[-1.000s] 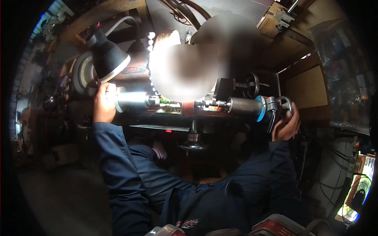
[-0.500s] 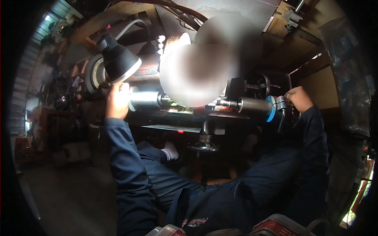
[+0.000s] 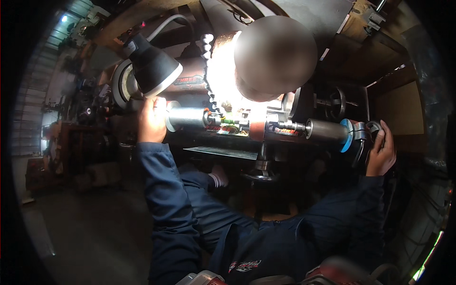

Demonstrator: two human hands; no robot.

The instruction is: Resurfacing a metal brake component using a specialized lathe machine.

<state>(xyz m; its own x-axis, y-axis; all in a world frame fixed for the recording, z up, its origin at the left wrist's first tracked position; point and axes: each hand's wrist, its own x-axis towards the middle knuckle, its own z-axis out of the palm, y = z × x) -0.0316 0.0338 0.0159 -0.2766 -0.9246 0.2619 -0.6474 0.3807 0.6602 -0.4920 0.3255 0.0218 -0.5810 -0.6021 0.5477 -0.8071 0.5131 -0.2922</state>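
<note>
A bench machine runs across the view with a bright silver cylinder (image 3: 190, 118) on its left and a darker metal cylinder (image 3: 327, 131) on its right. My left hand (image 3: 152, 124) is closed at the left end of the silver cylinder, on its pale round flange (image 3: 173, 116); some fingertips are hidden. Past the blue ring (image 3: 347, 136) and metal collar (image 3: 359, 130) at the right end, my right hand (image 3: 382, 151) pinches a small curved dark handle (image 3: 374, 126) between thumb and fingers. Slim spindle parts (image 3: 292, 126) lie between the cylinders.
A black lamp (image 3: 153, 66) hangs just above my left hand. A segmented hose (image 3: 207, 61) drops toward the middle. Handwheels stand below (image 3: 261, 175) and at the back right (image 3: 338, 102). A flat metal plate (image 3: 221, 152) sits beneath the cylinders. A round blurred patch hides part of the centre.
The whole view has shifted rightward. My right hand has turned, its fingers now pointing up at the handle from below. My left hand stays at the flange. The middle of the machine shows more.
</note>
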